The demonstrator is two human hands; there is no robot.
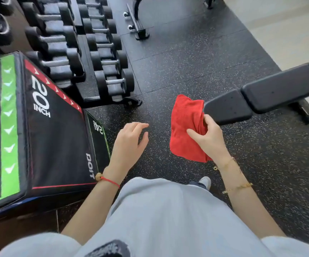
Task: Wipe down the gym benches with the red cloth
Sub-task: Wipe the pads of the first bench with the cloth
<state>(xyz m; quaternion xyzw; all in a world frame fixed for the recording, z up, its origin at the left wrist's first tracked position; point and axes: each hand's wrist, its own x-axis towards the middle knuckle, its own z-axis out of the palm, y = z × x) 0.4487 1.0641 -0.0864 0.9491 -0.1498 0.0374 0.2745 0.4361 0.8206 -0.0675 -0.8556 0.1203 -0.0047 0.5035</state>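
R hand [208, 138] pinches the red cloth [185, 127] just at the near end of the bench [261, 97] on the right, L hand [129, 140] loose w/ nothing held (idle), so spread cloth flat & wipe pad end-to-end w/ even pressure.

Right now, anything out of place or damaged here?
Nothing stands out. Dumbbells sit racked, the plyo box stands beside them, and the right hand holds the red cloth at the bench end.
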